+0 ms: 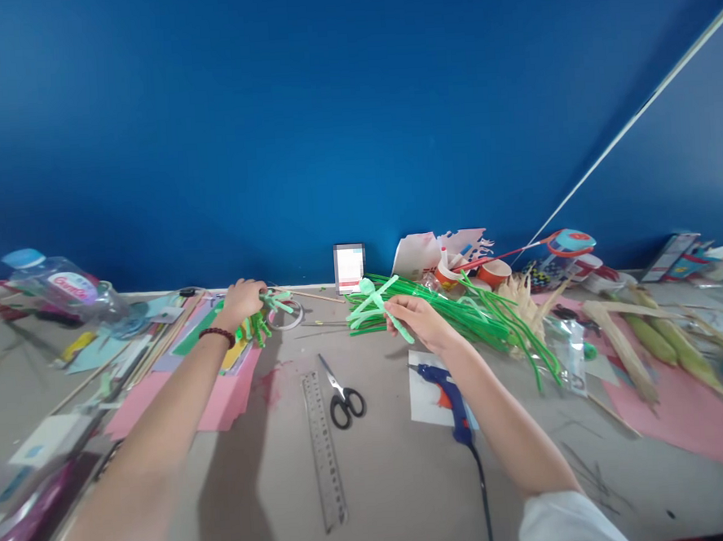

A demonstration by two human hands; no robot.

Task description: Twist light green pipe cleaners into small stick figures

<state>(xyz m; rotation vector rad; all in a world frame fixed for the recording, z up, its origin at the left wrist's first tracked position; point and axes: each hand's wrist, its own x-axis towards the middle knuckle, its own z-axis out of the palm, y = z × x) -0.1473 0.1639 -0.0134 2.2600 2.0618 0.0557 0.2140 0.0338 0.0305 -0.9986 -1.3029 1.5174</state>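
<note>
My right hand (pixel 417 322) pinches a light-green pipe-cleaner figure (pixel 372 304) with thin limbs, raised above the table in front of a bundle of green pipe cleaners (pixel 455 307). On the left, my left hand (pixel 242 304), with a dark bead bracelet at the wrist, closes over green fuzzy pipe-cleaner pieces (pixel 256 329). Lighter green ends poke out past its fingertips, and the hand hides part of them. Between my arms lie black-handled scissors (pixel 343 400) and a clear ruler (pixel 324 452). A blue glue gun (pixel 446 392) rests on white paper beneath my right forearm.
Pink paper sheets (pixel 225 397) lie beneath and beside my left forearm. A roll of tape (pixel 289 314) sits near my left hand. Farther left stands a plastic bottle (pixel 68 280). Corn husks (pixel 526 301) and paper cups (pixel 493 275) crowd the right. A blue wall (pixel 328 125) rises behind.
</note>
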